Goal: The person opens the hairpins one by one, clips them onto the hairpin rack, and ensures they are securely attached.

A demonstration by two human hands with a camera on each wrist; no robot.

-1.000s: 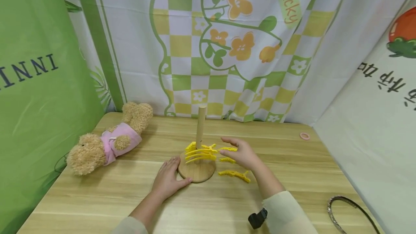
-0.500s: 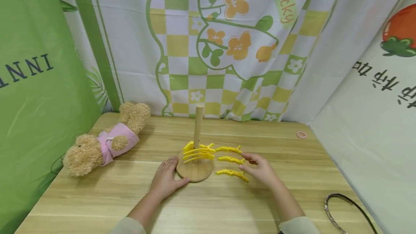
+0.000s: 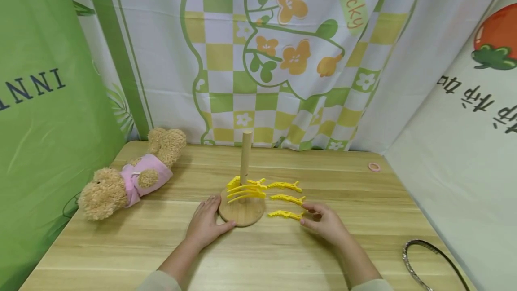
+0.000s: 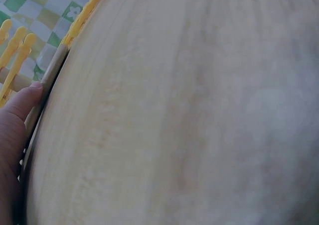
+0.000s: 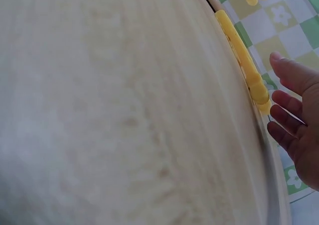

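My left hand rests against the rim of a wooden stand's round base, thumb along the near edge. An upright pole rises from the base, and several yellow alligator hair clips cluster around its foot. Three more yellow hair clips lie on the table to the right, in a column: a far clip, a middle clip and a near clip. Close to the near clip's right end is my right hand; its thumb and fingers are spread, and the right wrist view shows nothing held.
A teddy bear in pink lies on the left of the wooden table. A pink ring sits at the far right, a dark headband at the near right. Patterned curtains enclose the back and sides.
My right hand has drawn back from beside the stand and the far clip, moving right and nearer to the near clip. The left hand stays at the base.
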